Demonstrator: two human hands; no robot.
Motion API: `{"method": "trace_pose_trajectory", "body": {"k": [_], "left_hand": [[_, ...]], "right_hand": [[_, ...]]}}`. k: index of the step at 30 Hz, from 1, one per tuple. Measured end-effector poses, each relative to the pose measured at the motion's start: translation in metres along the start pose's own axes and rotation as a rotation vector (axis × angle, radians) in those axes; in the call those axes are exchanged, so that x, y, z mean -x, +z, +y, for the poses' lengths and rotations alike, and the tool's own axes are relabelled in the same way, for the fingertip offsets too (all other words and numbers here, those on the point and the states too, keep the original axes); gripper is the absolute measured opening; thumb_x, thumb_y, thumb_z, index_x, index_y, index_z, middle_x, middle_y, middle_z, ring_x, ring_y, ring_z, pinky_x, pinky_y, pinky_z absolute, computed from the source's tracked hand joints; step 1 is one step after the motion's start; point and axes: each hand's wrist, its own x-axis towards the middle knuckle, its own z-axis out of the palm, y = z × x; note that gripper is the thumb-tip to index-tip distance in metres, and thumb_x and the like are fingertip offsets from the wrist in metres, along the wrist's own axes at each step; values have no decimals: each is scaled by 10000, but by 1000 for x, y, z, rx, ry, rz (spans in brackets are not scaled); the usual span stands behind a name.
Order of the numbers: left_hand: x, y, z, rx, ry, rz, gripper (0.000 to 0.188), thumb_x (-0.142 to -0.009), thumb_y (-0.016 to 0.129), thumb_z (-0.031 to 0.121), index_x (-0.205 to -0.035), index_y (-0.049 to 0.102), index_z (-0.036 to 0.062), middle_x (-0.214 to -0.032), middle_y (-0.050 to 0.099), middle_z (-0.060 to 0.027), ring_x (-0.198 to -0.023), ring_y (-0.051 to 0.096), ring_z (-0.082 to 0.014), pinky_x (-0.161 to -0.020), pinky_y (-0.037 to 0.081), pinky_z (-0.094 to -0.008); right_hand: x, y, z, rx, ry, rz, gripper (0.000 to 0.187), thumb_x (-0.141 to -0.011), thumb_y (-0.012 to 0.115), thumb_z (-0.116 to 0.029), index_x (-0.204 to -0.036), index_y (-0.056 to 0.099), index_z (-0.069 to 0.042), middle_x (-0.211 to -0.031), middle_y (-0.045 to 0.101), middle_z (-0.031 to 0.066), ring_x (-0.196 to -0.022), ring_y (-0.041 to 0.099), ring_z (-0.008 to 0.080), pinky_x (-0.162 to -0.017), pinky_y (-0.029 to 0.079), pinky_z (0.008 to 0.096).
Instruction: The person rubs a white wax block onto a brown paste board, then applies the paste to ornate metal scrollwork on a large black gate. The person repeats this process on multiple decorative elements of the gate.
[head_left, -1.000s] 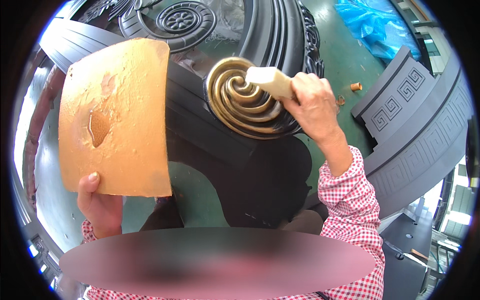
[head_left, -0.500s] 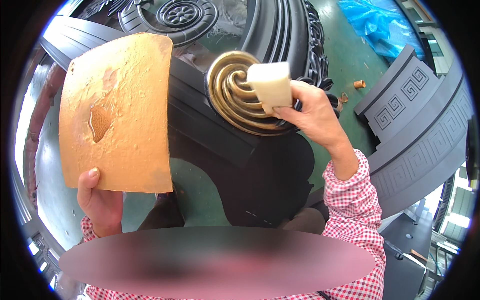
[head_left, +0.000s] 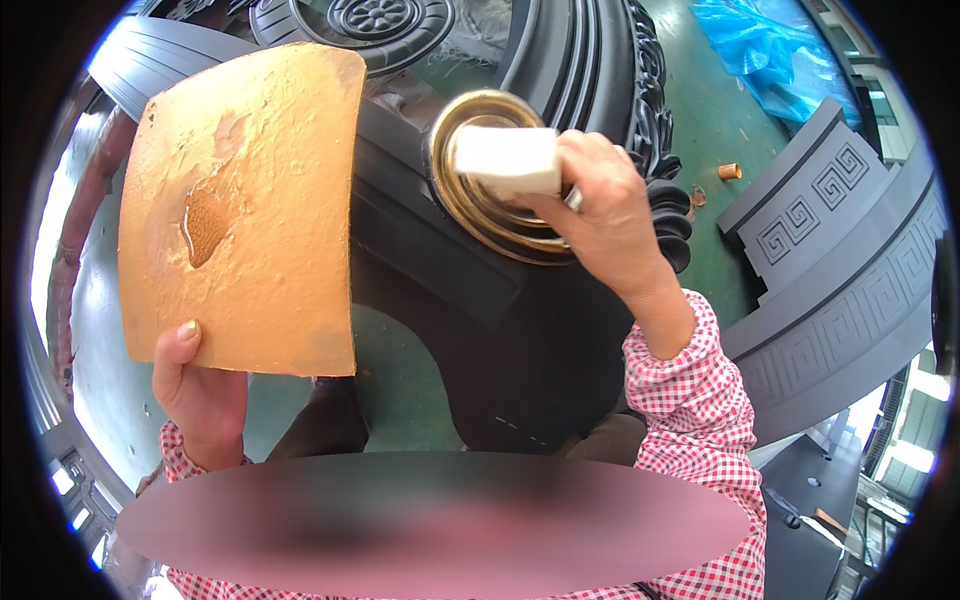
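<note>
A black carved piece (head_left: 430, 240) stretched across the middle. To its left, the left hand (head_left: 205, 400) gripped a gold-coated board (head_left: 275, 290) by its near edge. The gold spiral scroll (head_left: 478, 215) sat right of the board, partly covered by a pale block (head_left: 507, 160) gripped in the right hand (head_left: 615, 215); overshooting could have smeared any gold onto the black. Tilting the board might have sent its wet-looking puddle (head_left: 207, 228) running.

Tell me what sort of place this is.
Likely a workshop for decorative mouldings. A gold spiral sits on a dark moulding, the left hand holds a gold-coated board, and a grey panel with raised key patterns is at the right.
</note>
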Motion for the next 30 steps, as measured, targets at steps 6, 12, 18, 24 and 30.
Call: {"method": "trace_pose_trajectory", "body": {"k": [6,12,18,24,30], "left_hand": [[0,0,-1,5,4,31,567,-797,488,139,-1316,338,-32,-1293,475,-147,-1176,484,-249,-985,383,-374],[1,-2,0,7,12,23,565,-798,485,133,-1316,336,-36,-1296,473,-148,-1177,483,-255,-990,379,-380],[1,1,0,23,25,28,566,-797,483,131,-1318,336,-35,-1295,476,-149,-1179,481,-254,-992,378,-379],[1,1,0,27,-9,12,561,-794,483,129,-1312,343,-34,-1285,484,-147,-1166,493,-252,-983,385,-379],[3,1,-1,-2,1,39,556,-789,488,131,-1304,355,-32,-1273,493,-140,-1154,502,-249,-968,397,-374]], "right_hand": [[3,-2,-3,112,-3,-203,232,-649,691,-107,-843,580,-48,-833,563,62,-809,540,248,-705,387,358],[-2,-11,9,121,6,-35,183,-678,694,-111,-789,554,-72,-775,544,56,-763,542,244,-678,397,352],[-1,-6,20,188,-162,-26,153,-667,685,-113,-785,587,-112,-782,555,7,-750,544,191,-699,392,342],[-3,6,8,35,-239,-25,183,-672,677,-81,-840,625,-129,-832,582,-4,-807,562,194,-742,391,334],[-22,2,10,-20,-159,84,200,-665,717,-158,-801,600,-70,-768,570,32,-773,556,223,-696,389,360]]}}
